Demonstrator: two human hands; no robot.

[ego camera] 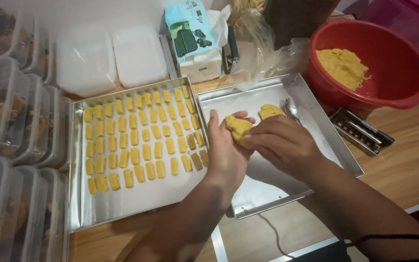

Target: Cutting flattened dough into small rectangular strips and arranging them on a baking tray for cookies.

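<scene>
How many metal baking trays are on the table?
2: the left tray carries rows of yellow dough pieces; the right tray lies under both hands. None seems hidden.

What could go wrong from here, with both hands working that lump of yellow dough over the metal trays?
1. The dough lump is pinched between left hand and right hand in mid-air; a bit could drop onto the right tray.
2. The left forearm lies close to the shaped pieces on the left tray and might squash the nearest rows.
3. A spoon near the right hand could get knocked.
</scene>
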